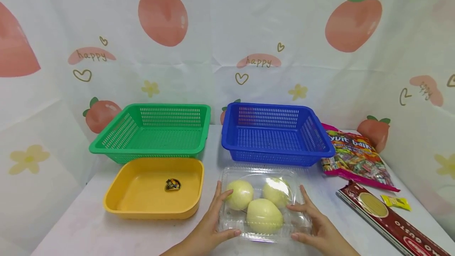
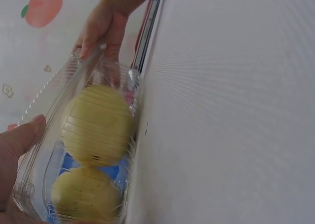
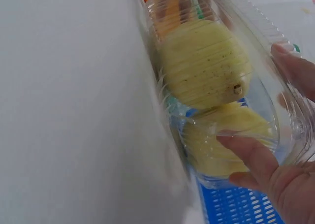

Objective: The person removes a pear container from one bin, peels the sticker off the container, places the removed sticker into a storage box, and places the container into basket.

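Note:
In the head view a clear plastic clamshell box [image 1: 231, 218] sits on the white table, in front of the blue basket. Inside it lie three pale yellow round fruits [image 1: 264, 216]; their kind I cannot tell for sure. My left hand [image 1: 210, 224] grips the box's left side, thumb at the near edge and fingers along the side. On the opposite side my right hand [image 1: 316, 222] holds it likewise. The left wrist view shows the box wall close up with two fruits [image 2: 98, 125] behind it. From the right wrist, brown specks and a dark end show on one fruit [image 3: 204, 64].
A green basket [image 1: 151, 155] stands at back left, with a yellow tub [image 1: 153, 212] before it holding a small dark badge [image 1: 173, 184]. The blue basket [image 1: 277, 153] is behind the box. To the right lie a candy bag [image 1: 359, 157], a small yellow packet [image 1: 396, 202] and a long dark-red package [image 1: 394, 218].

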`<state>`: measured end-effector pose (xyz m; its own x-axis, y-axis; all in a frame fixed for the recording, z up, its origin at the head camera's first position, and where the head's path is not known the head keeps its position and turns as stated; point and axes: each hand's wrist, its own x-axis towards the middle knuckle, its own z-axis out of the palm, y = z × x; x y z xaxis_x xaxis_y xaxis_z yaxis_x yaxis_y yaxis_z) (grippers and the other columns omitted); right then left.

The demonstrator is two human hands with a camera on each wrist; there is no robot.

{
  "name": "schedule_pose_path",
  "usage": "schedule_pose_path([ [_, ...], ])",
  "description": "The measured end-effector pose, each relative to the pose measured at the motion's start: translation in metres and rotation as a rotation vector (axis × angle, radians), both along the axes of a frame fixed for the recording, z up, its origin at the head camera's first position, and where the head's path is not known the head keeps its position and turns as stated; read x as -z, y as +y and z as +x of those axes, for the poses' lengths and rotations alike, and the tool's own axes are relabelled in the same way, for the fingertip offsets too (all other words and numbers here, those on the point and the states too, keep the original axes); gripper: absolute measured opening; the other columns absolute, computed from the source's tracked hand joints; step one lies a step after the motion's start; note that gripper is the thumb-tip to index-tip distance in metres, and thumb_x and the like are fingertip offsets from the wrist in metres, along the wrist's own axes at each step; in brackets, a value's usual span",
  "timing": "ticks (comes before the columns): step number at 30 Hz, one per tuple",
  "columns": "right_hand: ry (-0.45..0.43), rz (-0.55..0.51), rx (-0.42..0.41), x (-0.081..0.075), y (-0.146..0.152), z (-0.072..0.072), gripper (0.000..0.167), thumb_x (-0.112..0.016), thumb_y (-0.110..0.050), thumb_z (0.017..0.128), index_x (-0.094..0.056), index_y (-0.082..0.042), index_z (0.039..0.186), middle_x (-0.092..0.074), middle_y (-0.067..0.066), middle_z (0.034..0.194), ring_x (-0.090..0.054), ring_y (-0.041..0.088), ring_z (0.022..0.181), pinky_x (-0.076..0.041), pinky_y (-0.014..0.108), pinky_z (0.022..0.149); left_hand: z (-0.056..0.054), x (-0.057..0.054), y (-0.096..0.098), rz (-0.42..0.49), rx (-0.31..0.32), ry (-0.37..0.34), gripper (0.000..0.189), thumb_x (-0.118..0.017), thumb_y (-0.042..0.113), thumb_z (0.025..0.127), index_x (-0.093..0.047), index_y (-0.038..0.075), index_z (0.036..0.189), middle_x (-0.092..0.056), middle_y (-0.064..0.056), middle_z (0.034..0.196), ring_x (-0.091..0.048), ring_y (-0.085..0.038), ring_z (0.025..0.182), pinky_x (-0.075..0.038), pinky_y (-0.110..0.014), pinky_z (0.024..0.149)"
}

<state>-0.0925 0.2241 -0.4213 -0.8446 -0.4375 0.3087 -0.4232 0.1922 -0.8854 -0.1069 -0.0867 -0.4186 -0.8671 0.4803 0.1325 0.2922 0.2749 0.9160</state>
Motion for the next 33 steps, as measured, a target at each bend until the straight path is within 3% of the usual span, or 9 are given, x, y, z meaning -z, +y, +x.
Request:
schedule_pose_path([
  [4, -0.019, 0.023, 0.021, -0.004, 0.000, 0.001, 0.048, -0.063, 0.002, 0.083, -0.051, -0.007, 0.129, 0.011, 0.011, 0.157, -0.001, -0.025, 0.130, -0.019, 0.000, 0.098, 0.000, -0.003, -0.001, 0.000, 0.001, 0.005, 0.078, -0.070, 0.030, 0.081, -0.026, 0.020, 0.143, 0.020, -0.018, 0.154, 0.008, -0.045, 0.140, -0.005, -0.070, 0.105],
  [6, -0.019, 0.030, 0.022, -0.006, 0.000, 0.001, 0.047, -0.063, 0.002, 0.083, -0.052, -0.006, 0.128, 0.009, 0.006, 0.158, -0.004, -0.025, 0.129, -0.031, 0.008, 0.100, 0.000, -0.005, -0.002, 0.001, 0.002, 0.007, 0.077, -0.070, 0.030, 0.081, -0.026, 0.018, 0.143, 0.019, -0.019, 0.154, 0.007, -0.046, 0.140, -0.007, -0.070, 0.105],
  [10, -0.021, 0.013, 0.000, -0.009, -0.001, 0.001, 0.045, -0.063, 0.003, 0.083, -0.052, -0.002, 0.127, 0.002, -0.018, 0.156, -0.016, -0.023, 0.128, -0.054, 0.029, 0.086, 0.001, -0.008, -0.003, 0.011, 0.008, 0.003, 0.076, -0.070, 0.027, 0.082, -0.027, 0.015, 0.143, 0.019, -0.021, 0.153, 0.007, -0.046, 0.140, -0.010, -0.070, 0.105],
  [14, -0.054, -0.003, -0.013, -0.011, -0.002, 0.001, 0.045, -0.062, 0.002, 0.084, -0.051, 0.001, 0.128, -0.004, -0.034, 0.148, -0.030, -0.017, 0.125, -0.056, 0.035, 0.083, 0.003, -0.012, -0.005, 0.011, 0.008, -0.003, 0.076, -0.070, 0.026, 0.082, -0.027, 0.011, 0.143, 0.019, -0.023, 0.153, 0.007, -0.047, 0.140, -0.013, -0.070, 0.104],
  [19, -0.141, -0.004, 0.016, -0.017, -0.004, 0.000, 0.045, -0.062, -0.001, 0.085, -0.051, -0.002, 0.129, -0.005, -0.037, 0.145, -0.035, -0.018, 0.120, -0.056, 0.034, 0.083, 0.007, -0.020, -0.008, -0.003, -0.006, 0.005, 0.076, -0.070, 0.027, 0.082, -0.028, 0.012, 0.143, 0.018, -0.022, 0.153, 0.004, -0.049, 0.139, -0.020, -0.071, 0.102],
  [21, -0.163, -0.014, 0.021, -0.020, -0.006, -0.001, 0.045, -0.062, -0.002, 0.086, -0.052, -0.002, 0.129, -0.002, -0.030, 0.149, -0.036, -0.018, 0.119, -0.056, 0.033, 0.083, 0.008, -0.023, -0.010, -0.007, -0.018, 0.009, 0.076, -0.070, 0.028, 0.081, -0.028, 0.014, 0.143, 0.018, -0.020, 0.154, 0.003, -0.048, 0.139, -0.020, -0.070, 0.102],
  [27, -0.107, -0.043, 0.004, -0.029, -0.014, -0.002, 0.046, -0.063, 0.000, 0.084, -0.052, 0.000, 0.128, 0.011, 0.023, 0.153, -0.030, -0.019, 0.122, -0.056, 0.034, 0.082, 0.009, -0.032, -0.015, -0.011, -0.066, -0.009, 0.076, -0.071, 0.030, 0.080, -0.029, 0.018, 0.143, 0.017, -0.013, 0.155, 0.006, -0.043, 0.141, -0.016, -0.067, 0.105],
  [29, -0.100, -0.039, 0.007, -0.033, -0.017, -0.003, 0.046, -0.064, 0.001, 0.083, -0.052, 0.000, 0.127, 0.010, 0.025, 0.153, -0.029, -0.019, 0.123, -0.056, 0.034, 0.082, 0.010, -0.034, -0.017, -0.003, -0.080, -0.025, 0.077, -0.072, 0.028, 0.079, -0.030, 0.019, 0.142, 0.018, -0.011, 0.156, 0.007, -0.040, 0.142, -0.013, -0.066, 0.107],
  [33, -0.144, -0.013, 0.043, -0.040, -0.023, -0.005, 0.045, -0.066, -0.003, 0.083, -0.054, -0.003, 0.126, 0.008, 0.022, 0.155, -0.029, 0.020, 0.139, -0.056, 0.036, 0.083, 0.010, -0.039, -0.021, -0.005, -0.108, -0.035, 0.076, -0.073, 0.027, 0.078, -0.031, 0.022, 0.142, 0.016, -0.010, 0.156, 0.007, -0.039, 0.143, -0.011, -0.064, 0.108],
])
